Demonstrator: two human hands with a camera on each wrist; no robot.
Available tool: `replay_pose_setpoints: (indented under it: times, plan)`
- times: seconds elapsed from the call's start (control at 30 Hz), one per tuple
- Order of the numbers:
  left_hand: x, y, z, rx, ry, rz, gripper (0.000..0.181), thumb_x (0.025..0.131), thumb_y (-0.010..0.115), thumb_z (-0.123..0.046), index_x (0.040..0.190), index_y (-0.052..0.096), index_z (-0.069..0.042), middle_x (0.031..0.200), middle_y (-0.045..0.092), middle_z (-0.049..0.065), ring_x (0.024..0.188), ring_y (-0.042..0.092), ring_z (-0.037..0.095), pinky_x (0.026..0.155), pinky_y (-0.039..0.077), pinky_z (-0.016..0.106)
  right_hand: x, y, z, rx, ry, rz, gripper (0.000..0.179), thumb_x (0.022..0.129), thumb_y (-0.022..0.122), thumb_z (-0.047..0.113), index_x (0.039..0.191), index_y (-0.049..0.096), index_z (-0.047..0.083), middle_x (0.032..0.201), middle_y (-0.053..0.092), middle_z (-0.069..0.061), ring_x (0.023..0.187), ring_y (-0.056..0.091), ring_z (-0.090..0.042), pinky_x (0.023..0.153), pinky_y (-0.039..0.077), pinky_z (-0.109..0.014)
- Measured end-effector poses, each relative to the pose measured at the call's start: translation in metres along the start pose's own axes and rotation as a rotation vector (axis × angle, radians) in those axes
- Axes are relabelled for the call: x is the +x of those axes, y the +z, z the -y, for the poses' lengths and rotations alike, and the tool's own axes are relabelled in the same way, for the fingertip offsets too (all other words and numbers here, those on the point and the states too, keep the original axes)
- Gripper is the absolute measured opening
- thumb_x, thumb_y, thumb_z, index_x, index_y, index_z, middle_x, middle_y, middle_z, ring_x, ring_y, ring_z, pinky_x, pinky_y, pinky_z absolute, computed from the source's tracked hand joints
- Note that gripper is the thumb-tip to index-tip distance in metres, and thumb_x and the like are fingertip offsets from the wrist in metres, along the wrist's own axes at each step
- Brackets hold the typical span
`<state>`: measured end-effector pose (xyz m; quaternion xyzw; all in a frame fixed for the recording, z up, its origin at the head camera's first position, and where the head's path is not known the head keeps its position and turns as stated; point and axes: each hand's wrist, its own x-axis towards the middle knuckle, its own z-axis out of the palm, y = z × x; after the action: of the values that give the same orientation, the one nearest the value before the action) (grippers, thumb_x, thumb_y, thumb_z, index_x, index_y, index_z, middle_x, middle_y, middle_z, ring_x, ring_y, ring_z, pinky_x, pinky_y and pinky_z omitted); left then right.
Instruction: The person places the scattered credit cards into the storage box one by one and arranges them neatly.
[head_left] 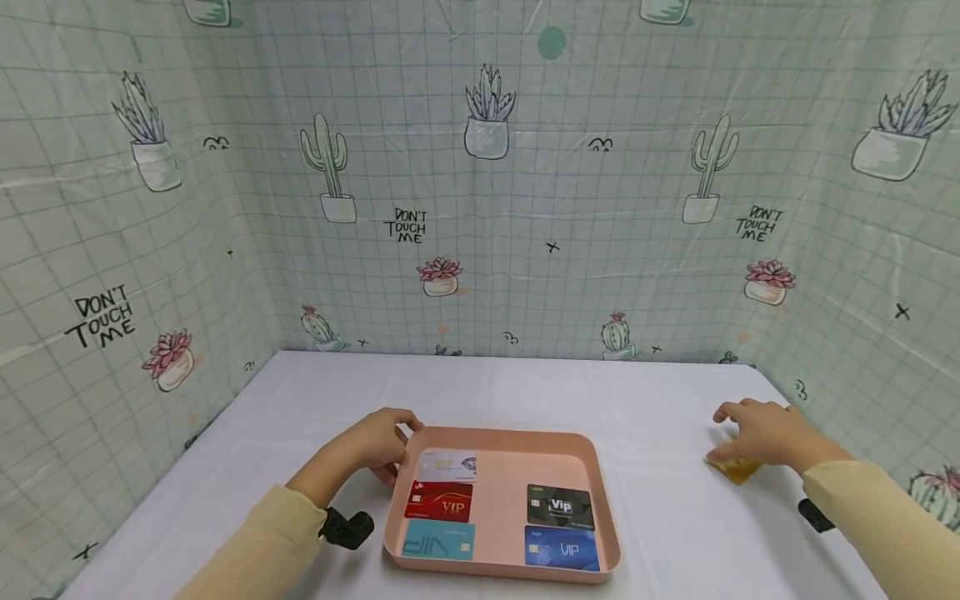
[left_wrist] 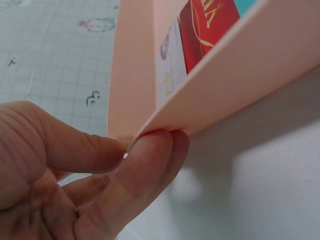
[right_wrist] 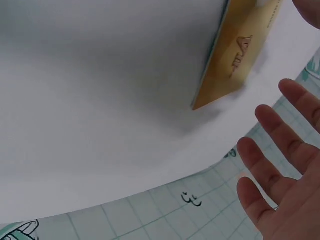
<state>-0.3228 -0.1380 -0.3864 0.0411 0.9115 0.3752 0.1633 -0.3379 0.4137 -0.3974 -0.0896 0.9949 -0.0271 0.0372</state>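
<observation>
My left hand (head_left: 378,439) pinches the far left corner of a pink tray (head_left: 501,500). In the left wrist view the thumb (left_wrist: 95,154) lies on one side of the thin rim and the fingers press its outer wall. Right of the tray, my right hand (head_left: 763,433) is over a gold VIP card (head_left: 738,472) on the white table. Its fingers (right_wrist: 272,180) are spread and apart from the card in the right wrist view, with the thumb tip near the card's upper end. A dark edge shows along the card's side.
Left in the tray are a white card (head_left: 442,467), a red card (head_left: 438,502) and a teal card (head_left: 438,540), in a column. A black card (head_left: 560,508) and a blue card (head_left: 561,548) lie at its right. Patterned cloth walls (head_left: 480,208) enclose the white table (head_left: 660,517).
</observation>
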Motion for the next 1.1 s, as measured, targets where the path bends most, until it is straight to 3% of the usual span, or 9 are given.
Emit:
replay_pose_setpoints:
  times: [0.23,0.47,0.6,0.93,1.1]
  plan:
    - [0.001,-0.001,-0.001,0.024,0.010,-0.003,0.050,0.087,0.067,0.010,0.134,0.060,-0.003,0.100,0.068,0.013,0.066,0.071,0.021,0.057,0.064,0.036,-0.004,0.007,-0.007,0.046,0.030,0.045,0.065,0.080,0.079,0.056,0.119,0.065,0.007,0.109,0.064,-0.018,0.088,0.059,-0.028,0.077,0.045,-0.066]
    - [-0.001,-0.001,-0.001,0.014,0.007,-0.002,0.050,0.087,0.066,0.011,0.134,0.060,-0.002,0.100,0.067,0.015,0.066,0.071,0.022,0.056,0.064,0.037,0.001,0.011,-0.006,0.070,0.010,0.065,0.059,0.081,0.079,0.055,0.114,0.066,0.007,0.106,0.064,-0.016,0.087,0.057,-0.024,0.069,0.049,-0.045]
    - [-0.003,-0.003,-0.003,0.010,0.007,0.000,0.050,0.087,0.065,0.011,0.134,0.060,-0.002,0.101,0.067,0.015,0.066,0.071,0.022,0.056,0.064,0.037,0.002,0.010,-0.004,0.080,-0.004,0.068,0.058,0.080,0.080,0.053,0.112,0.068,0.005,0.104,0.064,-0.012,0.086,0.055,-0.022,0.070,0.048,-0.039]
    - [-0.001,-0.002,-0.001,0.023,0.014,-0.002,0.050,0.086,0.066,0.009,0.134,0.060,-0.002,0.101,0.068,0.014,0.065,0.071,0.022,0.056,0.063,0.036,0.004,0.011,0.004,0.121,-0.012,0.085,0.052,0.081,0.080,0.044,0.110,0.066,0.004,0.104,0.060,-0.016,0.084,0.053,-0.025,0.071,0.047,-0.038]
    - [-0.001,-0.001,-0.001,0.015,-0.001,0.000,0.050,0.086,0.066,0.009,0.135,0.060,-0.002,0.102,0.068,0.014,0.066,0.071,0.023,0.056,0.063,0.037,0.005,0.010,0.006,0.069,0.000,0.069,0.053,0.080,0.078,0.049,0.109,0.063,0.008,0.100,0.061,-0.013,0.080,0.054,-0.023,0.067,0.047,-0.040]
